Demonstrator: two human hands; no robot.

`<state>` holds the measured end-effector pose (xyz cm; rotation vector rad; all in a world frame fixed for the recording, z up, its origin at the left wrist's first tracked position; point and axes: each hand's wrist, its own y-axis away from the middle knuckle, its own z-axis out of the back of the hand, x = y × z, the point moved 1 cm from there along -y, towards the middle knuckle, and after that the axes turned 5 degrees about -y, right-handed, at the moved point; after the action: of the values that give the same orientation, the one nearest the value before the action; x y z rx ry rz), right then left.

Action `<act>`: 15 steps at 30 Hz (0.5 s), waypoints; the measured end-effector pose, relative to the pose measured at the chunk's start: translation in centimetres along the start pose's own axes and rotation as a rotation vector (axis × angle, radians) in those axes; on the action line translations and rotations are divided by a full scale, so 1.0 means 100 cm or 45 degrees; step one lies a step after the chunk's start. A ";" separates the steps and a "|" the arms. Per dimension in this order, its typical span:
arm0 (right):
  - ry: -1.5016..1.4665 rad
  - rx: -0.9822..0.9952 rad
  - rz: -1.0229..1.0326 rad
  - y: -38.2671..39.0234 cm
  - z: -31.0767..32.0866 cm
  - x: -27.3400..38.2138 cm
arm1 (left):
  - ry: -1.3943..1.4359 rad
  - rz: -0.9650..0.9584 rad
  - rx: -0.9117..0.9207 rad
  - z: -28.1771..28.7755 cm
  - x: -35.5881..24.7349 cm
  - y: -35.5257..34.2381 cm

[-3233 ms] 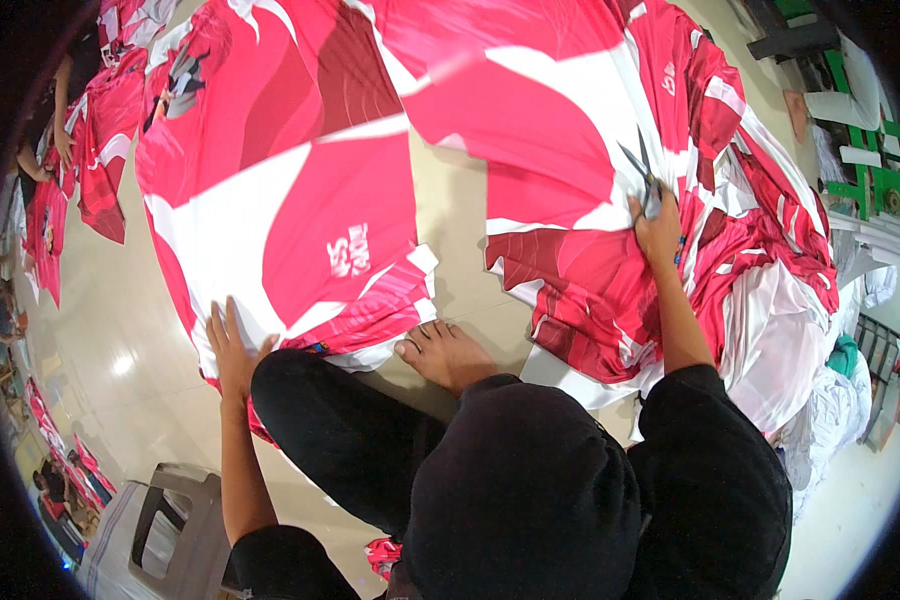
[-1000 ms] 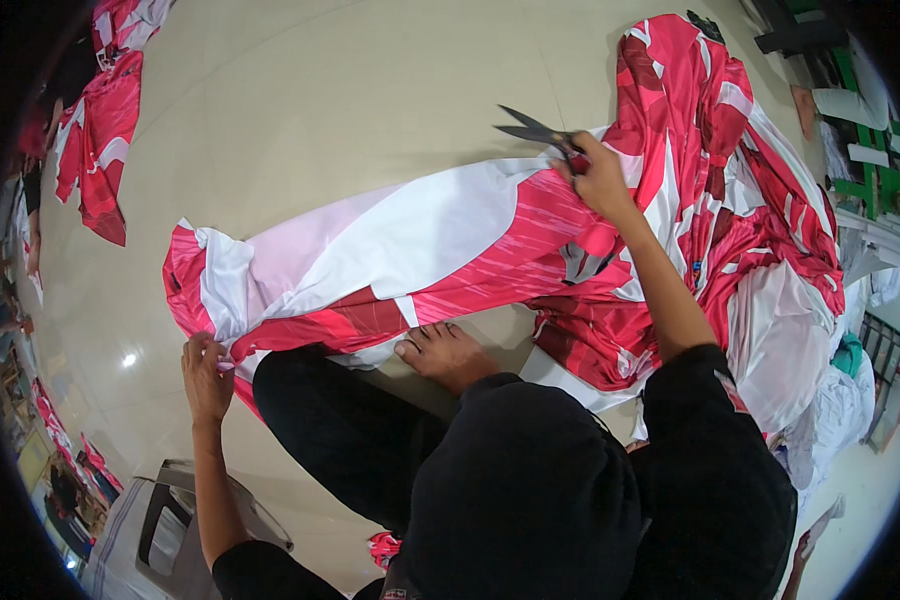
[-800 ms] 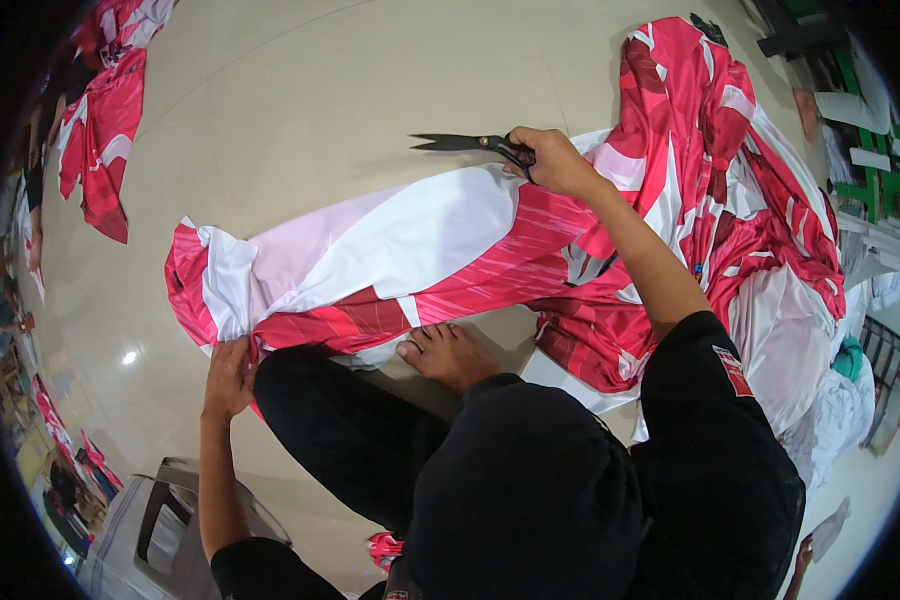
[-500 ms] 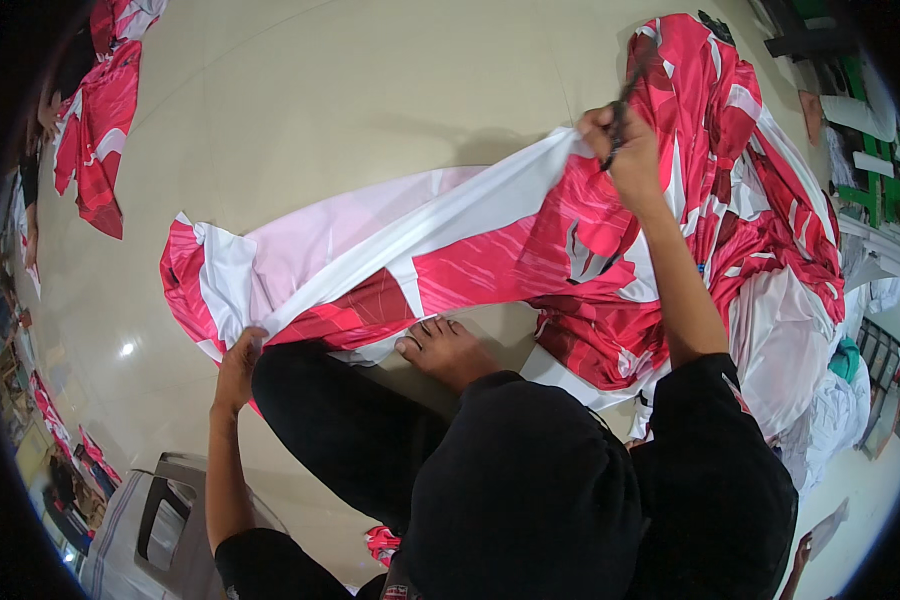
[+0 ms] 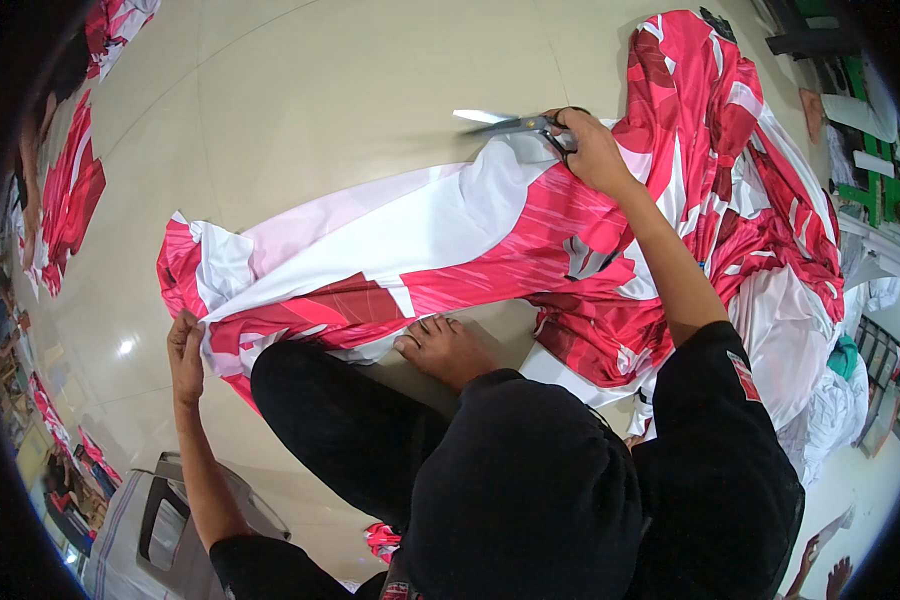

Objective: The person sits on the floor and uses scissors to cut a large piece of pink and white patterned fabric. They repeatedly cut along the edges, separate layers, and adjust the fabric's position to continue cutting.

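A long piece of red and white printed fabric (image 5: 470, 235) stretches across the floor in front of my knee and foot. My left hand (image 5: 185, 350) is closed on its left part, pinching the edge. In my right hand (image 5: 592, 152) is a pair of scissors (image 5: 515, 125) with black handles, the blades apart and pointing left. They lie over the fabric's upper edge, where white cloth bunches below the blades. Whether the right fingers also grip the cloth is hidden. Toward the right the piece runs into a large crumpled heap of the same red and white fabric (image 5: 715, 170).
White cloth (image 5: 780, 330) is heaped at the right, beside green machine frames (image 5: 885, 195). A grey plastic chair-like frame (image 5: 170, 520) stands at lower left. Another person's arm (image 5: 32, 200) is at the far left by more red fabric (image 5: 70, 200). Other hands (image 5: 838, 578) show at lower right.
My left hand has moved left and slightly up along the fabric edge. My right hand shifted left, and the scissors swung from pointing up to pointing left. The white part now lies spread wider.
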<state>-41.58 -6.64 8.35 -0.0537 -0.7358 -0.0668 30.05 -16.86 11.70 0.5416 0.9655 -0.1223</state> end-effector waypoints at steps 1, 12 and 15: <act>0.114 0.061 -0.024 -0.001 -0.002 -0.005 | -0.019 -0.013 -0.009 0.004 -0.007 0.001; 0.387 0.073 -0.304 -0.100 0.184 0.004 | -1.202 -0.572 0.115 0.136 -0.109 -0.100; 0.660 0.114 -0.524 -0.168 0.197 -0.002 | -1.650 -1.125 -0.322 0.184 -0.106 -0.244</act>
<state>-56.22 -21.96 23.18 0.1965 -0.2209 -0.4249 29.56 -48.33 19.18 -0.2759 -0.1346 -0.9941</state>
